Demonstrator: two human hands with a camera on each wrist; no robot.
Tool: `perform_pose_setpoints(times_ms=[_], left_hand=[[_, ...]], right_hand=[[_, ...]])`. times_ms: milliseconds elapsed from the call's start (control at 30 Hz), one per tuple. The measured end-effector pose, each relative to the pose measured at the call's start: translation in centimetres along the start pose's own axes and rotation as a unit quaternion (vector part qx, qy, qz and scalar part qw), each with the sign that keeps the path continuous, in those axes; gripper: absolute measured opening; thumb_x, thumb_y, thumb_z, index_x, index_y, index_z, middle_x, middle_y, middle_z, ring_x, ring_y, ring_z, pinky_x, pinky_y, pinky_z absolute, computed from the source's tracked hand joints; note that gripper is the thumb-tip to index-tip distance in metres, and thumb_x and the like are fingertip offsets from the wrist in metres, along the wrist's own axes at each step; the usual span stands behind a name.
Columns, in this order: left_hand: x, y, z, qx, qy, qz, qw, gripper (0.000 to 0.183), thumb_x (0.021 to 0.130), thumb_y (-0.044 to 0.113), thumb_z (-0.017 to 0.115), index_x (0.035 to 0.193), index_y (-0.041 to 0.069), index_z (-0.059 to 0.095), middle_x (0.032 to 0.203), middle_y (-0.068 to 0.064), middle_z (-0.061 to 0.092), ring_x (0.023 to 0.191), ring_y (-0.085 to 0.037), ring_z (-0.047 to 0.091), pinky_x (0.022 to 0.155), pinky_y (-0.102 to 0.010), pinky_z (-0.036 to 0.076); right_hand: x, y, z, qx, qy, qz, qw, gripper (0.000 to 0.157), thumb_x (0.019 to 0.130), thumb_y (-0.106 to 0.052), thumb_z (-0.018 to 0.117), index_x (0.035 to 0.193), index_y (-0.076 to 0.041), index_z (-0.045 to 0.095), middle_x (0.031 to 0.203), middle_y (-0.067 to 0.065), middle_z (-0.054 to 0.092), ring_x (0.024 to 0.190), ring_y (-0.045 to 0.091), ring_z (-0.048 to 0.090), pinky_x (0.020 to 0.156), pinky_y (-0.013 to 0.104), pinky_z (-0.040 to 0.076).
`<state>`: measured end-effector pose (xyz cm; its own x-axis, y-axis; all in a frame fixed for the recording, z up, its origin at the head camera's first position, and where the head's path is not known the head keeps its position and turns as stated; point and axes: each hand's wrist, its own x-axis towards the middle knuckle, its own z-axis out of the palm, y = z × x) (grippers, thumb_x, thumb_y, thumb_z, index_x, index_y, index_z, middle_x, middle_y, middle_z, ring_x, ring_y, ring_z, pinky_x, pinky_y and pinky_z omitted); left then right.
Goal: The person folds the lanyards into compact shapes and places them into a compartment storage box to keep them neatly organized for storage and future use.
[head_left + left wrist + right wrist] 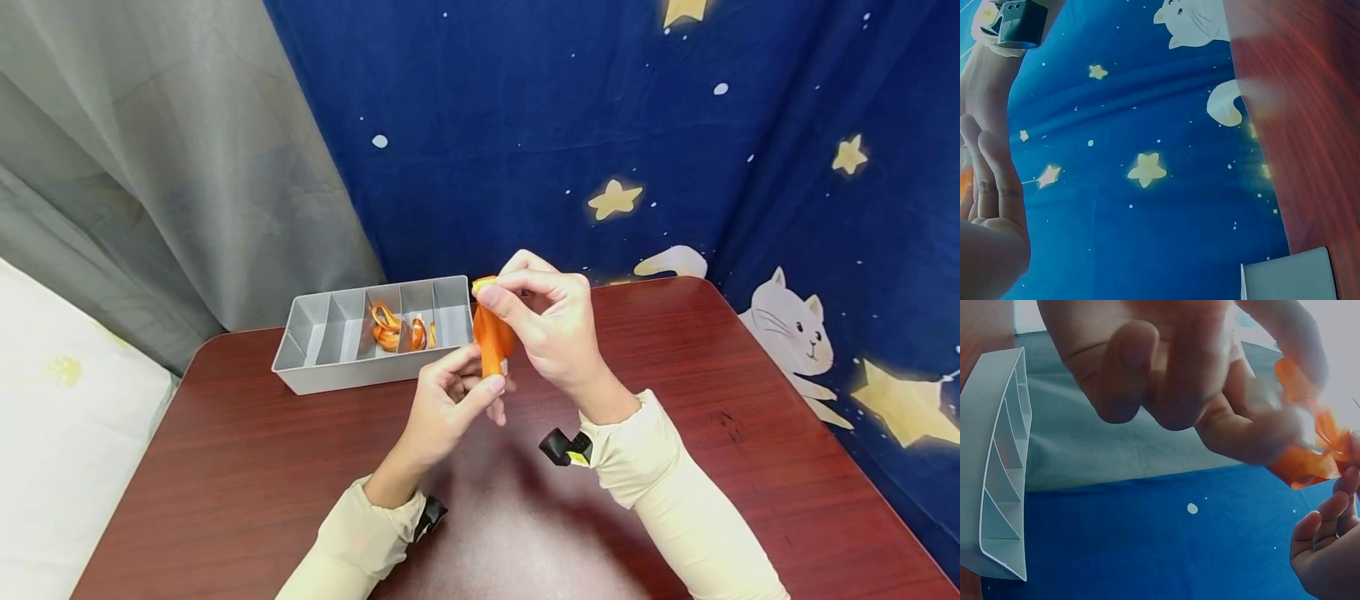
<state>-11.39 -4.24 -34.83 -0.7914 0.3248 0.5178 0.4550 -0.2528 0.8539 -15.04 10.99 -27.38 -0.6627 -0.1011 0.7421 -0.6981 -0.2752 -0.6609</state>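
Note:
Over the table, both hands hold an orange ribbon-like strip (491, 337), upright and bunched, with a yellowish folded top end. My right hand (558, 333) pinches that top end between thumb and fingers. Lower down, my left hand (453, 396) pinches the strip's bottom end with its thumb against the fingers. In the right wrist view the left hand (1147, 369) looms large and blurred, and the right hand (1335, 550) grips the strip (1300, 465) from the lower right. The left wrist view catches the left hand (997, 215) at its edge, with only a sliver of orange.
Behind the left hand stands a grey divided box (360, 371). A coiled orange ribbon (386, 329) lies in its middle compartment, and smaller orange pieces (417, 335) lie in the one to the right. The dark red table (247, 467) ends at a blue star-patterned curtain (525, 167).

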Motion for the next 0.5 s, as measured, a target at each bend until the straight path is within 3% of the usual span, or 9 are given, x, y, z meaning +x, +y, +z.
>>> perform_pose_setpoints(times_ms=[267,500], left_hand=[[-0.14,-0.12,0.07,0.017,0.035,0.004,0.9992,0.015,0.097,0.003,0.061,0.103,-0.011,0.064,0.080,-0.030,0.062,0.048,-0.019,0.058,0.051,-0.027,0.053],[0.21,0.00,-0.43,0.056,0.059,0.007,0.9966,0.017,0.098,0.005,0.062,0.100,-0.012,0.066,0.081,0.001,0.070,0.049,-0.015,0.059,0.048,-0.027,0.050]], right_hand=[[0.11,-0.23,-0.30,-0.023,0.009,-0.002,1.000,0.004,0.086,0.010,0.071,0.083,0.012,0.072,0.074,0.011,0.060,0.071,0.022,0.054,0.056,0.024,0.047],[-0.08,-0.46,-0.92,-0.065,0.051,0.016,0.996,0.004,0.085,0.008,0.072,0.084,0.011,0.074,0.071,0.008,0.058,0.068,0.020,0.053,0.057,0.022,0.045]])
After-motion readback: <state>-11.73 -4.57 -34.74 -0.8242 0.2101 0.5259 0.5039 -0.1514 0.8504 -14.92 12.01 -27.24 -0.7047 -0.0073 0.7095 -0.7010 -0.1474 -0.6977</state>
